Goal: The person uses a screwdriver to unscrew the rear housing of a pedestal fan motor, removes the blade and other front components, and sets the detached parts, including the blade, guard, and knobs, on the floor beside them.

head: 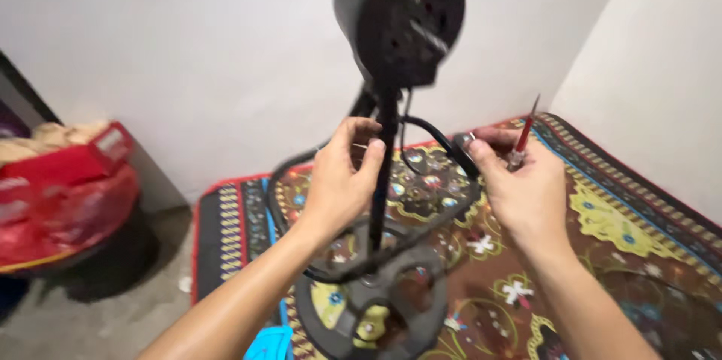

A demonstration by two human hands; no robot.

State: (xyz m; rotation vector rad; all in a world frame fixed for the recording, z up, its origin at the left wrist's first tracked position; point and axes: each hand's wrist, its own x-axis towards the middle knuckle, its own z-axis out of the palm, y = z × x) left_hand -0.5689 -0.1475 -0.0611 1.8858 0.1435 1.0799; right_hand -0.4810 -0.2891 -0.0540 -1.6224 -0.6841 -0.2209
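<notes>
A black stand fan without its guard stands on a patterned rug (624,217). Its motor housing (398,18) is at the top, blurred, on a thin black pole (385,180) rising from a round black base (376,307). My left hand (342,180) grips the pole just below the motor. My right hand (519,187) holds a red-handled screwdriver (524,138) and pinches the black power cable (444,146) near a small metal piece. A black ring (301,255) lies around the pole low down.
White walls meet in a corner behind the fan. At the left sits a red bundle (64,202) with pale cloth on top, on a grey concrete floor (98,307). A blue object (267,345) lies at the bottom edge near the base.
</notes>
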